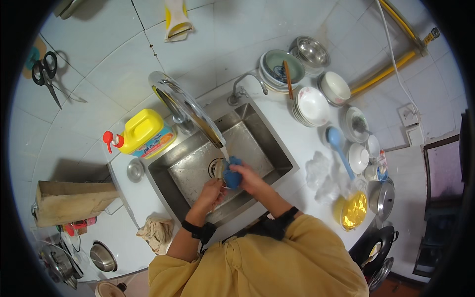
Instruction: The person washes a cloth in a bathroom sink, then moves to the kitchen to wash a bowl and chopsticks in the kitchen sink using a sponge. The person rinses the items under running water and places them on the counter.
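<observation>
Over the stainless steel sink, my right hand grips a bunched blue cloth-like item. My left hand is closed at its left side, with the fingers at a small beige item that touches the blue one. What exactly the beige item is cannot be told, as the fingers partly cover it. A thin stream of water runs from the chrome faucet onto the blue item. Behind the beige item lies the sink drain.
A yellow detergent jug with a red pump stands left of the faucet. Stacked bowls, a blue spoon and a foil-covered container line the right counter. A crumpled cloth lies at left. A small second tap rises behind.
</observation>
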